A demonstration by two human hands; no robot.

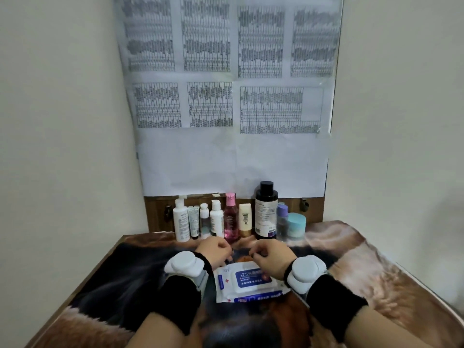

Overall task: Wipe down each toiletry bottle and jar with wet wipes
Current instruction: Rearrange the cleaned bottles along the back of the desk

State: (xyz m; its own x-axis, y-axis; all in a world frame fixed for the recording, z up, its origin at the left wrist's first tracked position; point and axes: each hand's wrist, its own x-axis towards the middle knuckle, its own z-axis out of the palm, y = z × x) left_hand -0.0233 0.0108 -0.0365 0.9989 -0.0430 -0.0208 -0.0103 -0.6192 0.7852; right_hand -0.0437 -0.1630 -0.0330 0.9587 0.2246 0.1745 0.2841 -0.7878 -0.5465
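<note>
Wipes come first, by my reckoning: the flat white plastic pack of wet wipes with its blue label lies on the brown-and-black fur-print cloth covering the table, right in front of me, and both hands sit at its far edge. No wipe is out that I can see, and none of the containers is in hand, so I judge the wiping itself not yet begun.

My left hand is just past the pack's far left corner, knuckles up, fingers curled under; whether they pinch anything I cannot tell, since the tips are hidden. My right hand lies over the pack's far right part, fingers bent downward toward the label area. It may be working at the flap, but the contact is hidden beneath the hand. The two hands are near each other but apart, with a gap of cloth between them. Each wrist carries a round white device on a black wristband.

The toiletries stand upright in a row against the wooden board at the back of the table, just beyond my hands: a white pump bottle at the left end, a pink translucent bottle near the middle, a tall dark bottle with a black cap, and a teal lidded jar at the right end.

Next move, as I judge it: lift the flap, draw one wipe free while holding the pack down, then take a bottle from one end of the row.
</note>
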